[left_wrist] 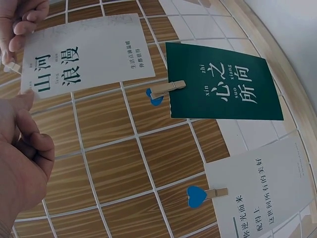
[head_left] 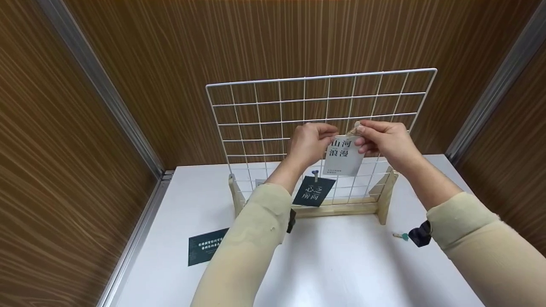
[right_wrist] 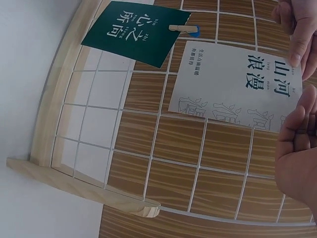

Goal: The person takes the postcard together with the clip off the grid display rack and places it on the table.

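A white card (head_left: 344,158) with large dark characters lies against the white wire grid (head_left: 316,99). At the card's upper left corner, my left hand (head_left: 310,143) pinches its edge; the thumb shows on the card's face in the right wrist view. My right hand (head_left: 390,138) pinches a small wooden clothespin (left_wrist: 14,67) at the card's top edge. Whether the clothespin's jaws have the grid wire between them is hidden by the fingers. Below and to the left, a dark green card (left_wrist: 223,82) hangs from the grid by a clothespin with a blue heart (left_wrist: 155,97).
Another white card (left_wrist: 262,191) hangs farther left by a blue-heart clothespin (left_wrist: 197,196). Wooden feet (head_left: 386,198) hold the grid up on the white table (head_left: 337,260). A dark green card (head_left: 204,247) lies at left, and a teal-ended clothespin (head_left: 401,236) at right.
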The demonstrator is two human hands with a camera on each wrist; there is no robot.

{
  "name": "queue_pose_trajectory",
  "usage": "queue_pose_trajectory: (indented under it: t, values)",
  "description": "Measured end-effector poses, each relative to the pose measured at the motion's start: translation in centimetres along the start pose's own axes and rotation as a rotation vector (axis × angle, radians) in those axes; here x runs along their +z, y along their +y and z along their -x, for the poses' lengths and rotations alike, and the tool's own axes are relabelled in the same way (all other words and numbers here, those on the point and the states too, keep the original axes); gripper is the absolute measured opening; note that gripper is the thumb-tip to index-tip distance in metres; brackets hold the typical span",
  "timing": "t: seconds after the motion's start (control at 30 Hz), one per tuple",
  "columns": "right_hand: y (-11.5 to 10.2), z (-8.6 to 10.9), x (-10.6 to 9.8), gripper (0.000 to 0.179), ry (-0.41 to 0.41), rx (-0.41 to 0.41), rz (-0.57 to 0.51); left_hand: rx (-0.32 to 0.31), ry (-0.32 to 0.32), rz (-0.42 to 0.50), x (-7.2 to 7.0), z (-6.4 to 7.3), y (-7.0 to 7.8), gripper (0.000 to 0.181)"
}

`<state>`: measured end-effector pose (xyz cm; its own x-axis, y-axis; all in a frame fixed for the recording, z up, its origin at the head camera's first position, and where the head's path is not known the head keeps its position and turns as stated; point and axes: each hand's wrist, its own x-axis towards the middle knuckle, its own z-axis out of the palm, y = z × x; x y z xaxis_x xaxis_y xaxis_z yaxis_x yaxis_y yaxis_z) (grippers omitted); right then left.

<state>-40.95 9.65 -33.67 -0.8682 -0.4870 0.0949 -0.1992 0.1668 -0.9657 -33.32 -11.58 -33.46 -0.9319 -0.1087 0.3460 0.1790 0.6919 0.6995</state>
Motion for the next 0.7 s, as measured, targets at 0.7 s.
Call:
queue_pose_trajectory:
  t: [0.7]
  values:
    - [0.8, 1.6, -1.8, 0.027, -0.032, -0.06, -0.233, -0.048, -0.017, 0.192, 0.0, 0.1, -0.4, 0.022]
